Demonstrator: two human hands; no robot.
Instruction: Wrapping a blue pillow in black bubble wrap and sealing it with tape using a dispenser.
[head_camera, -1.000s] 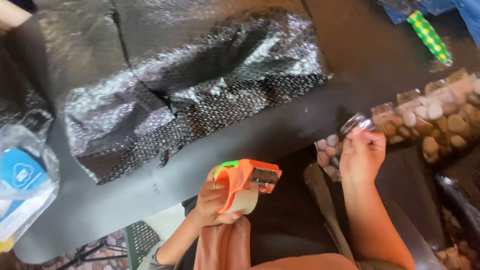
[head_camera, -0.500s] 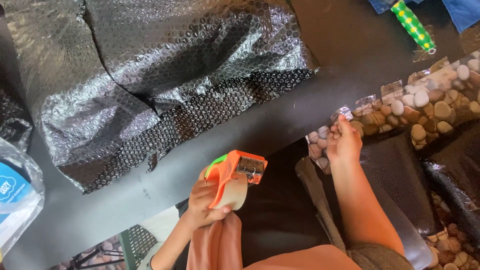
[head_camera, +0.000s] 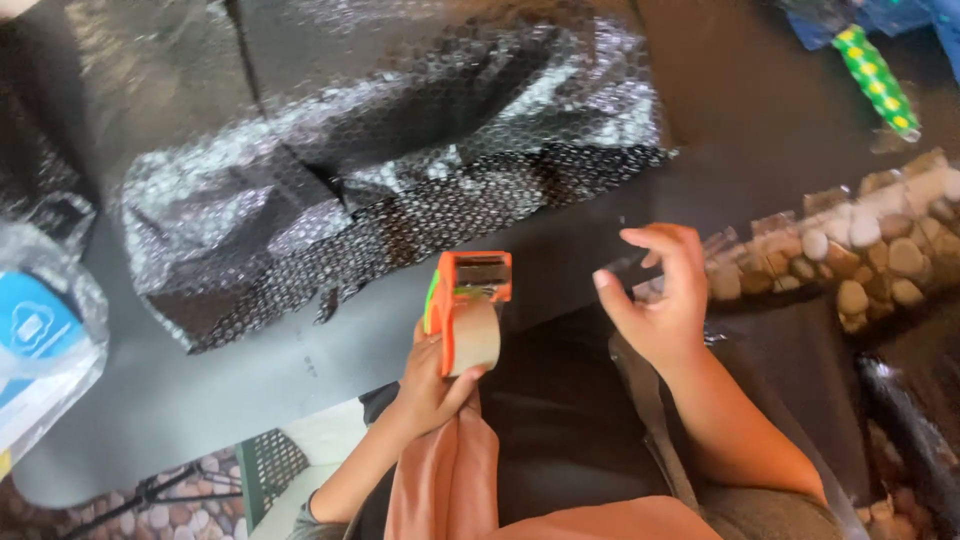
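Your left hand (head_camera: 432, 385) is gripping the orange tape dispenser (head_camera: 466, 310), fingers wrapped around its handle and the brown roll. You are holding it upright at the near edge of the dark table (head_camera: 200, 390), over your lap: its long axis is running toward and away from you, with the cutter head pointing away, toward the black bubble wrap (head_camera: 380, 170). Half a second ago the head was tilting to your right; now it is standing straighter. Your right hand (head_camera: 655, 300) is hovering with fingers spread and empty, just beside the clear bag of pebbles (head_camera: 860, 255). Earlier its fingertips were touching that bag's near end; now it is lifting clear, nearer the dispenser.
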